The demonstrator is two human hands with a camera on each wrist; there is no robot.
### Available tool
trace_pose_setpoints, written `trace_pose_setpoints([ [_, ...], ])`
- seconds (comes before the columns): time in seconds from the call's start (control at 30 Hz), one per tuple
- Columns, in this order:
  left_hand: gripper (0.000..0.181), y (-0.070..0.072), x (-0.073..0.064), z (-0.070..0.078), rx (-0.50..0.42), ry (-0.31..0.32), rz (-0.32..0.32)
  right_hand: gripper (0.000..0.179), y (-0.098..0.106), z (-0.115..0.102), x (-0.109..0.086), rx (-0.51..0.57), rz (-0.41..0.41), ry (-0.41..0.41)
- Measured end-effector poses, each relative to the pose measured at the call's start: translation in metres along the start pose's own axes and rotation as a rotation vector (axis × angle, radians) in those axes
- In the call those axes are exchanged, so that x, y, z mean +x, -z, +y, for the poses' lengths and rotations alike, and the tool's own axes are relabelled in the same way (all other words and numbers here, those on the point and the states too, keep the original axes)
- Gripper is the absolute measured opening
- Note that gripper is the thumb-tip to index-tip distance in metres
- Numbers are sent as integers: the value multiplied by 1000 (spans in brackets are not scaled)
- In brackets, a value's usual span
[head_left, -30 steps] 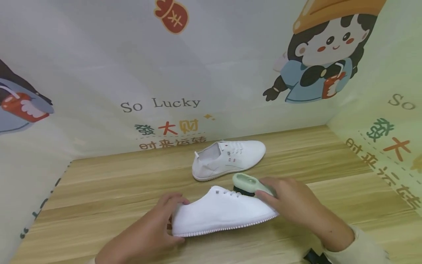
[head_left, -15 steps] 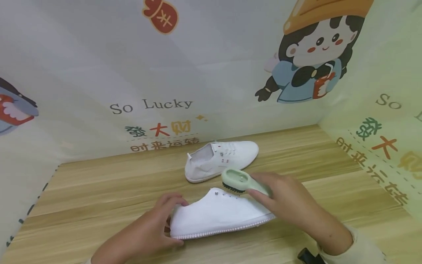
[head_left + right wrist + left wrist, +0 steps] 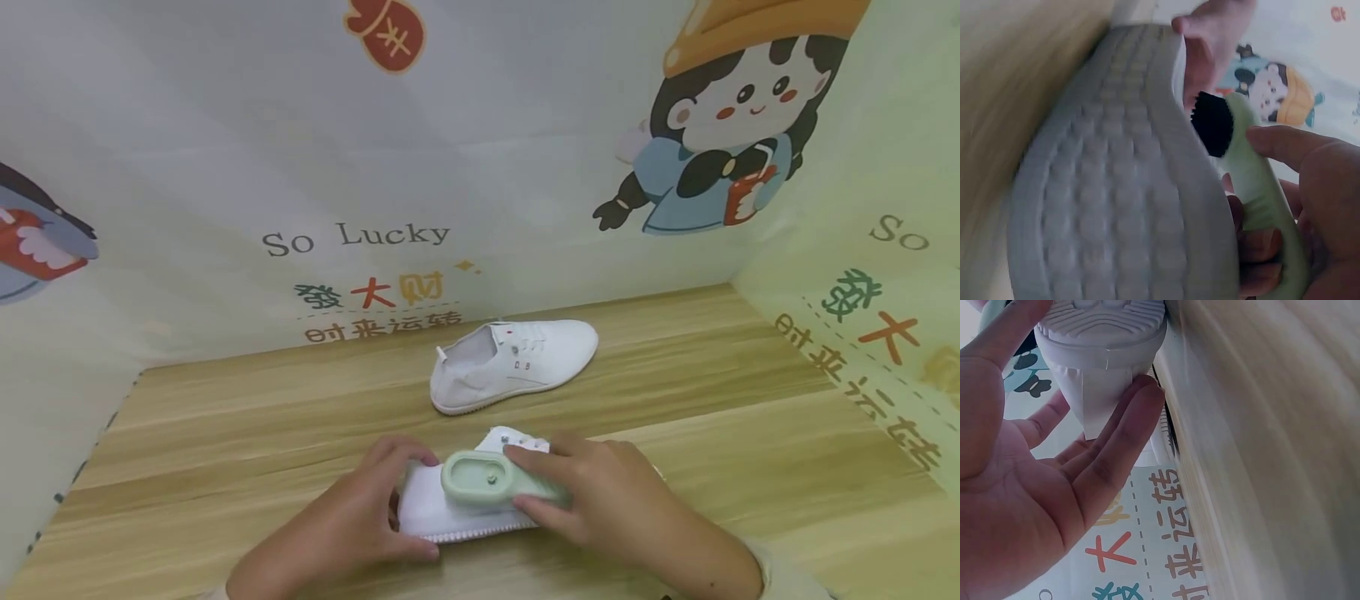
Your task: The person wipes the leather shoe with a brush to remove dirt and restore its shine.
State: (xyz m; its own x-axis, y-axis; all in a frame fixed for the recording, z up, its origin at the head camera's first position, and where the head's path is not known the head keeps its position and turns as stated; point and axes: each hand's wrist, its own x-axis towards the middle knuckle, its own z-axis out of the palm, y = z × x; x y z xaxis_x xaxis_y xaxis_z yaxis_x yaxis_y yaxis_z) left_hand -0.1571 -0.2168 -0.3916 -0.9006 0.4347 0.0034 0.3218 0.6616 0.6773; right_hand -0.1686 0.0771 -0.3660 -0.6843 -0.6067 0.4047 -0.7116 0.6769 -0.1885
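Wood-grain tabletop (image 3: 225, 433) fills the lower half of what I see from afar, with a pale printed backdrop (image 3: 510, 192) standing behind it. On the near side of the table, at the centre of my head view, is a white sneaker (image 3: 456, 520), heel to the left; its toe is covered by the right hand (image 3: 600, 487). That hand's fingers are curled round the handle of a pale green shoe brush (image 3: 480, 475), which lies across the sneaker's side. My right wrist view shows dark bristles (image 3: 1213, 124) facing the shoe and the knobbly sole (image 3: 1119, 181); I cannot tell how firmly the bristles press. At the heel, the left hand (image 3: 367, 500) grips the shoe, thumb on one side and bent fingers on the other, as my left wrist view confirms. Beyond both hands, a matching sneaker (image 3: 517, 367) rests upright near the backdrop, toe to the right, with small lettering on its side. Farther out I read "So Lucky" above coloured Chinese characters (image 3: 371, 292), and at upper right is a braided cartoon character (image 3: 720, 142) in an orange hat.
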Motion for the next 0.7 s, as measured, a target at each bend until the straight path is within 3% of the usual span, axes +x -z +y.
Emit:
trace_pose_setpoints([
  [0.27,77,-1,0,-3,92,-24,26,42,-14,-26,13,-41,-102,27],
  [0.53,74,-1,0,-3,122,-42,38,43,-22,-32,14,-72,-25,78],
  [0.7,74,-1,0,-3,107,-57,34,44,-24,-30,13,-65,-20,92],
])
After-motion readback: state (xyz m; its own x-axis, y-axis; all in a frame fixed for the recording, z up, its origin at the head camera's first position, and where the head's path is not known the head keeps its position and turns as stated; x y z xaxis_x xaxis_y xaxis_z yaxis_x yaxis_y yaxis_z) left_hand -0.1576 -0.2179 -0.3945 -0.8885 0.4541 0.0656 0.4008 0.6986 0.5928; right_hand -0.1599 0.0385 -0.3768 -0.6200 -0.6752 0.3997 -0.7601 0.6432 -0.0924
